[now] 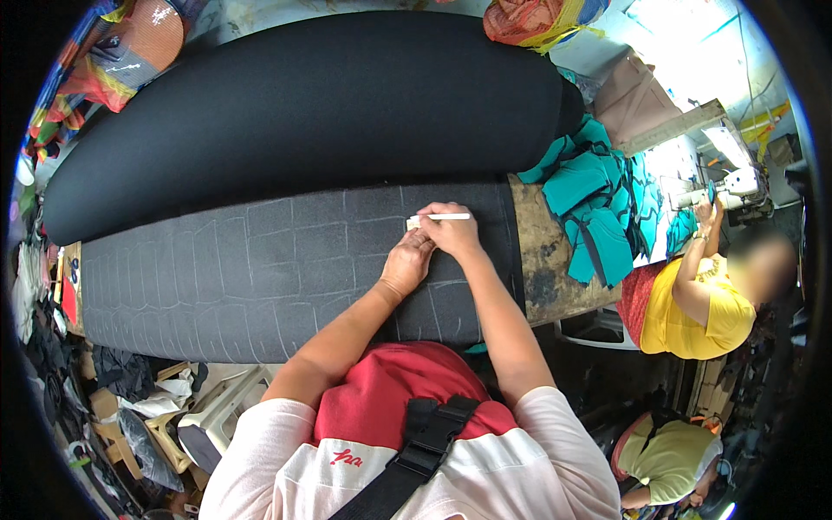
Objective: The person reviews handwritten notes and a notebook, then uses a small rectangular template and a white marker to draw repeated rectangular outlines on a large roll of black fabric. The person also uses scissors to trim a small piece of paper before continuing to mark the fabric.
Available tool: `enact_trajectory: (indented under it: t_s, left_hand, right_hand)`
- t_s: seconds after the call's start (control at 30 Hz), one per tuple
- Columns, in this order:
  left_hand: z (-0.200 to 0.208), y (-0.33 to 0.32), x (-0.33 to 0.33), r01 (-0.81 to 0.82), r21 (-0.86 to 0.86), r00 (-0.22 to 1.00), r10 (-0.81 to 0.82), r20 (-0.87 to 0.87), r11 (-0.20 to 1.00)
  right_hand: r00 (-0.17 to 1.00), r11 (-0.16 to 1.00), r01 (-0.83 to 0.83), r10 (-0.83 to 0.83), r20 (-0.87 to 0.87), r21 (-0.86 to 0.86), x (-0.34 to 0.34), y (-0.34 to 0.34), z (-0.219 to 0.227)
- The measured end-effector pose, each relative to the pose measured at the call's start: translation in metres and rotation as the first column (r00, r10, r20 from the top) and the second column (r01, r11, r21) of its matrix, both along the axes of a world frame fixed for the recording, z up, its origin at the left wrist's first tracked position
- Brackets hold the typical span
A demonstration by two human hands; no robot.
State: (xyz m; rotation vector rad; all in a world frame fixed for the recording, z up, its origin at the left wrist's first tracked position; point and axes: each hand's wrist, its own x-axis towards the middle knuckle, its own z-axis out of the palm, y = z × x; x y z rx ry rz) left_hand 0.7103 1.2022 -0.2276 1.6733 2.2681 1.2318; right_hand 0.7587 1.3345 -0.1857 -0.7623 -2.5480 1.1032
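A dark grey fabric [208, 260] lies spread over the table, marked with rows of thin white outlines. My right hand [454, 232] is closed round a slim white pen-like marker [452, 217], held low over the fabric. At its left end shows a small pale flat piece [413, 223], perhaps a pattern piece, against the cloth. My left hand [407, 264] touches the right one, its fingers bent together beside the pale piece and seeming to hold it down. The fingertips partly hide one another.
A thick black fabric roll [329, 95] lies along the far side. Teal cut pieces [598, 208] are heaped on the wooden tabletop [555, 277] at right. Beyond, a person in yellow [711, 303] works at a sewing machine [737, 186]. A white plastic chair [230, 407] stands lower left.
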Motion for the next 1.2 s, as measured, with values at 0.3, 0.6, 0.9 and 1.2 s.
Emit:
enact_trajectory:
  t_s: [0.3, 0.6, 0.9, 1.2]
  left_hand:
    - [-0.005, 0.0, 0.0, -0.011, 0.013, 0.997, 0.012, -0.076, 1.0]
    - [0.007, 0.033, -0.039, -0.046, -0.017, 0.997, 0.045, -0.07, 0.999]
    - [-0.011, 0.037, -0.049, -0.026, 0.03, 0.99, 0.03, -0.135, 0.999]
    - [-0.009, 0.037, -0.047, -0.043, 0.073, 0.988, 0.053, -0.144, 0.996]
  right_hand:
    - [0.961, 0.988, 0.147, -0.132, -0.244, 0.044, 0.045, 0.023, -0.005]
    - [0.978, 0.968, 0.168, -0.187, -0.09, -0.187, 0.073, 0.023, -0.001]
    - [0.955, 0.993, 0.028, -0.061, -0.289, -0.115, -0.026, 0.027, -0.011]
    - [0.931, 0.95, 0.285, -0.241, -0.274, 0.13, -0.032, 0.033, -0.016]
